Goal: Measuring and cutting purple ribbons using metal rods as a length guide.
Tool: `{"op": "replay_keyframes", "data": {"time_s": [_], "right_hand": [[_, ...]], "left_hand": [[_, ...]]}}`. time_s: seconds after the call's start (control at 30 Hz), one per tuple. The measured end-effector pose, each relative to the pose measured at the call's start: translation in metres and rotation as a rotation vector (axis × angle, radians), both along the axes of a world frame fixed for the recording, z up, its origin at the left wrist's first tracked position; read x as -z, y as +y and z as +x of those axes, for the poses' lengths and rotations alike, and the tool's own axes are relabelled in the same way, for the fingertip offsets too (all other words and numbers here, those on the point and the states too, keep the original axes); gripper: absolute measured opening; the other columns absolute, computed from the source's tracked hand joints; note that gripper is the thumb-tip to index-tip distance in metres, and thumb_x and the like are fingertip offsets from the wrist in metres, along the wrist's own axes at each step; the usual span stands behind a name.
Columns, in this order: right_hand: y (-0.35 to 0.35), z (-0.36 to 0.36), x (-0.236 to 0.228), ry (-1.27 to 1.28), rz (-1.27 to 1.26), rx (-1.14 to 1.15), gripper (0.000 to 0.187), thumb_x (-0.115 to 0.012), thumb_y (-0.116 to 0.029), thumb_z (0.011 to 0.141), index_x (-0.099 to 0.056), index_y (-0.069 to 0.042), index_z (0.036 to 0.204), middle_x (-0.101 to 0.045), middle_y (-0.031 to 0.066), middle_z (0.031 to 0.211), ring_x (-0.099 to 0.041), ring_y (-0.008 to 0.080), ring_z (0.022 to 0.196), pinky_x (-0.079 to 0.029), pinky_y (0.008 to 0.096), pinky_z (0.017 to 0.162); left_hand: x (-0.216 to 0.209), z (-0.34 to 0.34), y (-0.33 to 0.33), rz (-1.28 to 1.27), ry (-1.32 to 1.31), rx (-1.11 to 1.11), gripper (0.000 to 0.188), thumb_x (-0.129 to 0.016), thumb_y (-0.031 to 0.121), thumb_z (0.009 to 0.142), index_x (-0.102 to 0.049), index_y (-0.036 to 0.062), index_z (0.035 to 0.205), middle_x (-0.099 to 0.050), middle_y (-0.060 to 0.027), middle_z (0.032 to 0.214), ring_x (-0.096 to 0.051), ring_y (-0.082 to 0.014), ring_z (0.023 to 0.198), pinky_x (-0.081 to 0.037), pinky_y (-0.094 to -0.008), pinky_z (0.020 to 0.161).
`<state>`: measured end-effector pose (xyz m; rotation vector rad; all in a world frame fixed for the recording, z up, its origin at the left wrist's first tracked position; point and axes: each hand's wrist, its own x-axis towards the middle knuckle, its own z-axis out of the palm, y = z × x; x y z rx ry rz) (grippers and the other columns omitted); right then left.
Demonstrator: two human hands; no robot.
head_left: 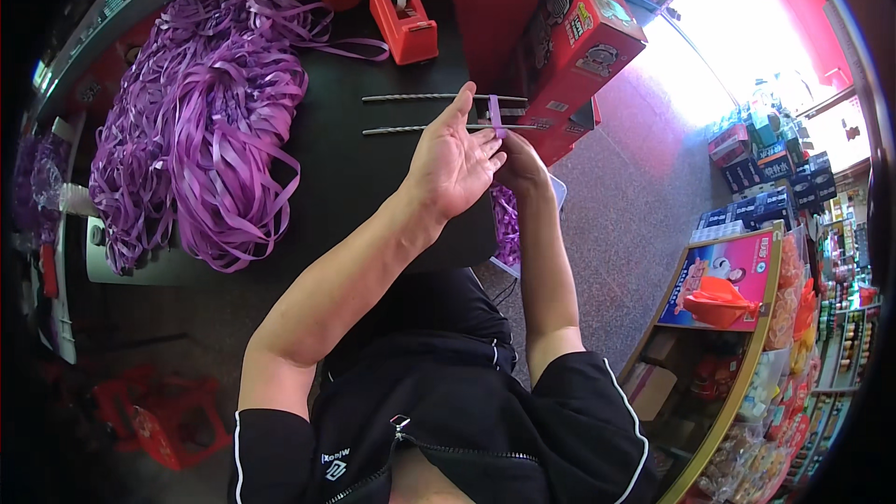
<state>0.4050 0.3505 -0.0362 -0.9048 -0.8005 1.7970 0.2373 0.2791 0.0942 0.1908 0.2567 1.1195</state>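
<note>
My left hand [446,161] is loose, with its palm showing and its thumb poking up; its fingers [487,161] are spread a bit and grip nothing that I can see; my right hand [525,166] is just beside them, partly hidden, so I cannot tell if its fingers are pinching anything; two thin metal rods [392,97] lie side by side, a little apart, partly covered by my left hand; a strip of purple ribbon [496,110] goes across both rods near their right ends, just above my hands; a big messy heap of purple ribbon [233,103] sits to the left on the dark surface [341,187]; a red tape holder [411,37] stands past the rods; a red box [581,61] is off to the right.
</note>
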Motion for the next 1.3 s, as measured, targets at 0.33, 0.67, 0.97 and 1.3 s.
{"op": "replay_keyframes", "data": {"time_s": [0.33, 0.67, 0.97, 1.3], "right_hand": [[0.01, -0.001, 0.019, 0.573, -0.182, -0.221, 0.025, -0.058, -0.018, 0.089, -0.059, -0.001, 0.108, -0.065, 0.0143, 0.102, -0.065, 0.0246, 0.09, -0.054, 0.0389, 0.081], [0.005, -0.008, -0.009, 0.572, -0.159, -0.201, 0.023, -0.056, -0.017, 0.091, -0.058, -0.003, 0.109, -0.065, 0.0141, 0.099, -0.065, 0.0242, 0.088, -0.055, 0.0405, 0.079], [0.008, -0.007, -0.008, 0.556, -0.197, -0.272, 0.023, -0.054, -0.012, 0.089, -0.057, 0.003, 0.105, -0.065, 0.0161, 0.096, -0.066, 0.0257, 0.086, -0.056, 0.0373, 0.077], [0.005, 0.011, -0.032, 0.301, -0.192, -0.149, 0.011, -0.061, -0.019, 0.088, -0.062, -0.01, 0.093, -0.063, 0.0023, 0.082, -0.062, 0.0182, 0.076, -0.051, 0.0352, 0.072]], "left_hand": [[-0.001, 0.0, 0.0, 0.008, -0.013, 0.007, 0.065, -0.047, 0.036, 0.097, -0.012, 0.0262, 0.151, 0.016, -0.0359, 0.147, 0.013, -0.0403, 0.142, 0.004, -0.047, 0.114], [0.001, 0.0, 0.001, 0.013, -0.008, 0.005, 0.067, -0.047, 0.037, 0.096, -0.011, 0.0266, 0.151, 0.015, -0.035, 0.148, 0.012, -0.0397, 0.142, 0.004, -0.0465, 0.114], [0.0, 0.0, 0.001, -0.004, -0.022, 0.0, 0.066, -0.046, 0.037, 0.097, -0.009, 0.0258, 0.151, 0.016, -0.0353, 0.147, 0.012, -0.04, 0.142, 0.004, -0.0465, 0.114], [-0.001, -0.001, -0.001, 0.014, -0.021, 0.006, 0.065, -0.045, 0.038, 0.097, -0.008, 0.0267, 0.151, 0.016, -0.0354, 0.147, 0.014, -0.0394, 0.142, 0.005, -0.0472, 0.114]]}}
